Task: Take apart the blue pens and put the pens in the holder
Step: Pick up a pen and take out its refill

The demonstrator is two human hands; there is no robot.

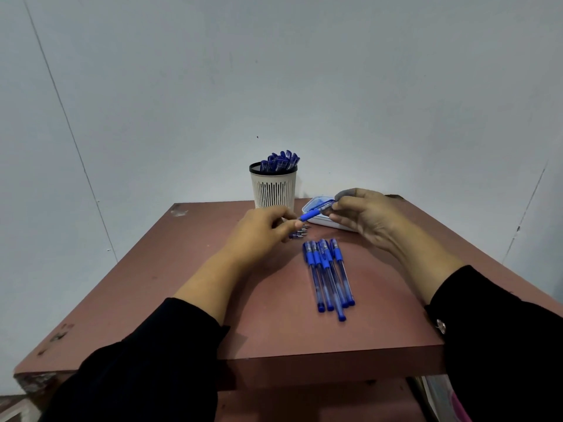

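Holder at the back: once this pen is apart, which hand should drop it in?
Probably the right hand. It grips the barrel of the held pen, while the left hand only pinches its tip. The holder stands just behind both hands, about as near to either.

Item count: two hands, left hand (265, 228) and right hand (367, 219); one blue pen (315, 213) held between them; five blue pens (329, 277) lying side by side on one table (182, 284); one slotted holder (273, 187) containing several pens, number not determinable; one white tray (323, 219).
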